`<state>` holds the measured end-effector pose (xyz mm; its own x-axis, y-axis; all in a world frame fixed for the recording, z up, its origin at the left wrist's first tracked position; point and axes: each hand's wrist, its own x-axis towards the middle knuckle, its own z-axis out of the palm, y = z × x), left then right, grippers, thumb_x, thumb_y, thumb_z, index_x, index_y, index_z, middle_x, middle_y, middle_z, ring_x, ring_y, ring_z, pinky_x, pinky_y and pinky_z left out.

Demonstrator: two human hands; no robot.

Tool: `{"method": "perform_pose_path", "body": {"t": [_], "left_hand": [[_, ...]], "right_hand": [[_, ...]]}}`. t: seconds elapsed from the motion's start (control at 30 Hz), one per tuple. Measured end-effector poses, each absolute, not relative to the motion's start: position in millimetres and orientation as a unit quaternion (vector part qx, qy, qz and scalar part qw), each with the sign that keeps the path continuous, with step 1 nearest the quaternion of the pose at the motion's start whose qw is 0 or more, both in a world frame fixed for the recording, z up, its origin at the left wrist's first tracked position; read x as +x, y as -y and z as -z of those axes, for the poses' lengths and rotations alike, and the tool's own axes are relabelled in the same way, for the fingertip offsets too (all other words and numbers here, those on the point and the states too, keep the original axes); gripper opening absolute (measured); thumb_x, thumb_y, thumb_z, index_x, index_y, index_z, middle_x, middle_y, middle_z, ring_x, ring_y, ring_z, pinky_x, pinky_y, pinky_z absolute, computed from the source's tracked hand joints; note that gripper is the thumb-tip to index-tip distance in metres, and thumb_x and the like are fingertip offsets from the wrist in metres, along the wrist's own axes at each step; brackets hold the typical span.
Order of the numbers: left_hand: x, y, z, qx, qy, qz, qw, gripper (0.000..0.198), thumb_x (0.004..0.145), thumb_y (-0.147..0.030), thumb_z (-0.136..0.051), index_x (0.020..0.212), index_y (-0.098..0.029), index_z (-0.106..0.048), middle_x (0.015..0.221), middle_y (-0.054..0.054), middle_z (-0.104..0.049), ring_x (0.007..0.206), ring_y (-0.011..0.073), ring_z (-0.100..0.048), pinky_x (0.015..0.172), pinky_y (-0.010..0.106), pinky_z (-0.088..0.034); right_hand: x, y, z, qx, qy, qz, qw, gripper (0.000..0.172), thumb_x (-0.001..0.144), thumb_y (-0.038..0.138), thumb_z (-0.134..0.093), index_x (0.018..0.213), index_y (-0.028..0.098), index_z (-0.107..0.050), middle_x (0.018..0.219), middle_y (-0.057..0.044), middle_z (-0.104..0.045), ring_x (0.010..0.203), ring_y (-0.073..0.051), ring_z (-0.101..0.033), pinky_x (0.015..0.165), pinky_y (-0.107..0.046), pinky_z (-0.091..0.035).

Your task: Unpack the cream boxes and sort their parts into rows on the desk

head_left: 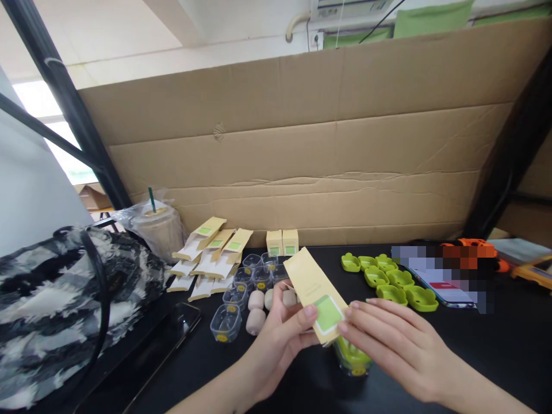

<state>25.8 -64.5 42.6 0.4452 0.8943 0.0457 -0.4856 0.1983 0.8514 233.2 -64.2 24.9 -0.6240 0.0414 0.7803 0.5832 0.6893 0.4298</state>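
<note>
A pale yellow cardboard carton (pixel 311 282) with a green label is held up at a slant in front of me. My left hand (pixel 282 339) grips it from the left, thumb on the front face and fingers behind. At the carton's lower right edge, the fingertips of my right hand (pixel 401 345) pinch it, with the thumb hidden. Below the carton, a clear container with a green lid (pixel 356 359) stands on the table, partly covered by my hands. Several pale, rounded pieces (pixel 256 321) lie just left of my left hand.
Several clear cups (pixel 226 323) stand left of centre, near a pile of flattened cartons (pixel 215 261). Two upright boxes (pixel 290 241) stand behind. Green lids (pixel 390 279) and a phone (pixel 444 284) lie right; a dark phone (pixel 142 356), a bag (pixel 52 310) and a drink cup (pixel 158 230) are left.
</note>
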Motion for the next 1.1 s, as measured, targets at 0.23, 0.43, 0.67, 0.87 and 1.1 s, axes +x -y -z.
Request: {"method": "perform_pose_path", "body": {"t": [0.23, 0.43, 0.67, 0.87, 1.1], "left_hand": [[25.4, 66.5, -38.6, 0.438, -0.233, -0.484, 0.721, 0.047, 0.079, -0.026, -0.07, 0.108, -0.023, -0.034, 0.108, 0.008, -0.064, 0.101, 0.0243, -0.063, 0.083, 0.039, -0.051], [24.8, 65.3, -43.8, 0.411, -0.242, -0.468, 0.744, 0.046, 0.08, -0.034, -0.068, 0.109, -0.021, -0.035, 0.112, 0.011, -0.062, 0.101, 0.0263, -0.064, 0.079, 0.036, -0.051], [24.7, 59.1, -33.1, 0.45, -0.268, -0.472, 0.709, 0.059, 0.076, -0.033, -0.073, 0.115, -0.024, -0.029, 0.114, 0.011, -0.062, 0.102, 0.0245, -0.063, 0.084, 0.034, -0.048], [23.6, 56.2, -35.2, 0.456, -0.303, -0.479, 0.686, 0.066, 0.076, -0.038, -0.072, 0.119, -0.027, -0.024, 0.118, 0.011, -0.059, 0.104, 0.0251, -0.062, 0.083, 0.035, -0.048], [23.5, 61.0, -37.9, 0.488, -0.339, -0.447, 0.669, 0.073, 0.068, -0.045, -0.076, 0.121, -0.016, -0.033, 0.113, 0.015, -0.06, 0.104, 0.0272, -0.06, 0.086, 0.037, -0.046]], "right_hand": [[235.3, 68.2, -17.5, -0.168, 0.825, 0.361, 0.4, 0.033, 0.09, 0.009, -0.041, 0.098, 0.027, -0.067, 0.085, 0.002, -0.076, 0.084, -0.015, -0.069, 0.092, -0.034, -0.052], [232.7, 70.8, -24.2, -0.139, 0.84, 0.338, 0.402, 0.032, 0.084, 0.002, -0.045, 0.076, 0.026, -0.065, 0.089, 0.001, -0.076, 0.091, -0.017, -0.069, 0.089, -0.037, -0.055], [222.1, 74.9, -45.6, -0.137, 0.835, 0.342, 0.408, 0.028, 0.088, 0.003, -0.05, 0.094, 0.024, -0.068, 0.075, 0.004, -0.073, 0.08, -0.011, -0.067, 0.107, -0.03, -0.039], [224.6, 74.9, -36.5, -0.13, 0.845, 0.327, 0.403, 0.034, 0.089, 0.004, -0.044, 0.08, 0.024, -0.069, 0.08, 0.002, -0.072, 0.084, -0.012, -0.064, 0.101, -0.031, -0.046], [219.4, 73.2, -33.8, -0.124, 0.865, 0.297, 0.385, 0.035, 0.094, 0.007, -0.04, 0.081, 0.019, -0.07, 0.086, -0.001, -0.072, 0.092, -0.013, -0.061, 0.112, -0.038, -0.031]]}}
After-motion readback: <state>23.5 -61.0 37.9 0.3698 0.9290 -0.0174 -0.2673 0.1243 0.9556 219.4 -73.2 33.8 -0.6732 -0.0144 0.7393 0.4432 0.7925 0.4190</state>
